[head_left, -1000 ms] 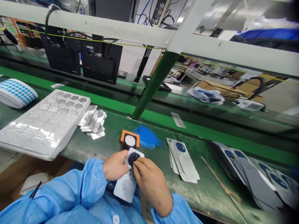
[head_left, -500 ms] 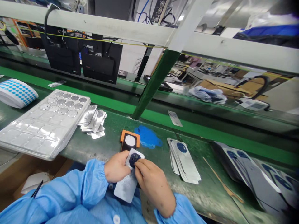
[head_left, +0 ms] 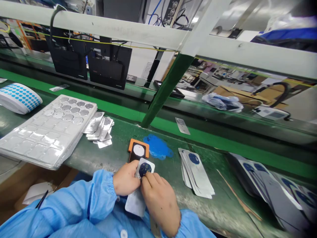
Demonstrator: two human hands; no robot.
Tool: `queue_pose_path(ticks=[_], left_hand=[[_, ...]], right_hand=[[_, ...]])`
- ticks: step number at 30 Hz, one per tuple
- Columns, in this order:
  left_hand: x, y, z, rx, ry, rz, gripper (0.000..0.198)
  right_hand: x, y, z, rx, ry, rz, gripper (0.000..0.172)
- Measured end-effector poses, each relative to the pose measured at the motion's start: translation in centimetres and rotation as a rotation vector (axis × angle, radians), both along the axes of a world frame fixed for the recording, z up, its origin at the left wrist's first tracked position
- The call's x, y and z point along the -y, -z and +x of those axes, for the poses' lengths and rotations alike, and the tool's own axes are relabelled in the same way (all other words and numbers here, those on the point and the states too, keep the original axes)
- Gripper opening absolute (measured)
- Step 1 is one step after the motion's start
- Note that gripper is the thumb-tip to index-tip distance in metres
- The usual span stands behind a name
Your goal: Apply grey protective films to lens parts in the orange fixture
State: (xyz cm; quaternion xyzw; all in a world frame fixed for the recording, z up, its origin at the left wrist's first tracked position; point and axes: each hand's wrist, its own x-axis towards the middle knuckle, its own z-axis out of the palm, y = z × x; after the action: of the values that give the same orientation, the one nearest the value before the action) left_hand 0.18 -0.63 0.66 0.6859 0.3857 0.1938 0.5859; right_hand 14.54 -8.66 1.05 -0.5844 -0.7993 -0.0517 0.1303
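My left hand (head_left: 125, 181) grips a long white backing strip (head_left: 136, 201) by its upper part. My right hand (head_left: 158, 198) pinches at the dark round sticker (head_left: 145, 169) near the strip's top end. Both hands are closed over the strip, close to my chest, at the near edge of the green bench. Just beyond them sits an orange and black fixture (head_left: 138, 151) with a white disc in it. A blue patch (head_left: 158, 147) lies to its right.
A clear blister tray (head_left: 47, 129) with several silver discs lies at left, loose foil strips (head_left: 100, 129) beside it. A roll of blue dot stickers (head_left: 18, 97) is far left. Stacks of white strips (head_left: 196, 173) and more (head_left: 274, 188) lie at right. A wooden stick (head_left: 239, 200) rests between them.
The strip has shifted slightly up and right in my hands, and my right fingers have moved closer under the dark sticker. The rest is unchanged apart from a small camera shift.
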Motion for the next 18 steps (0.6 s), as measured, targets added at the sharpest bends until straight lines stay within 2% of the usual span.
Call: queue_pose_path(ticks=[2, 4, 7, 9, 10, 11, 12, 15, 18], left_hand=[[-0.1, 0.3, 0.0, 0.042, -0.019, -0.041, 0.045], [-0.1, 0.6, -0.1, 0.101, -0.046, -0.103, 0.049], [-0.1, 1.0, -0.2, 0.225, -0.091, -0.257, 0.051], [0.0, 1.2, -0.3, 0.311, -0.148, -0.365, 0.049], [0.0, 1.2, -0.3, 0.349, -0.181, -0.415, 0.049], [0.0, 1.2, -0.2, 0.382, -0.213, -0.463, 0.050], [0.1, 1.2, -0.2, 0.410, -0.240, -0.509, 0.051], [-0.1, 0.9, 0.1, 0.491, -0.265, -0.638, 0.054], [-0.5, 0.3, 0.3, 0.589, -0.259, -0.720, 0.056]], right_hand=[[-0.6, -0.5, 0.3, -0.094, 0.012, -0.010, 0.014], [-1.7, -1.4, 1.7, -0.295, 0.065, -0.085, 0.015], [-4.4, -2.6, 5.8, -0.633, 0.238, -0.213, 0.009], [-7.0, -2.3, 9.2, -0.652, 0.493, -0.031, 0.013], [-8.4, -1.6, 10.7, -0.568, 0.620, 0.175, 0.016], [-9.8, -0.7, 11.9, -0.430, 0.629, 0.326, 0.018], [-11.1, 0.4, 12.8, -0.293, 0.537, 0.343, 0.019], [-13.6, 3.8, 14.1, -0.161, 0.251, 0.160, 0.017], [-12.8, 4.8, 13.9, -0.164, 0.146, 0.077, 0.023]])
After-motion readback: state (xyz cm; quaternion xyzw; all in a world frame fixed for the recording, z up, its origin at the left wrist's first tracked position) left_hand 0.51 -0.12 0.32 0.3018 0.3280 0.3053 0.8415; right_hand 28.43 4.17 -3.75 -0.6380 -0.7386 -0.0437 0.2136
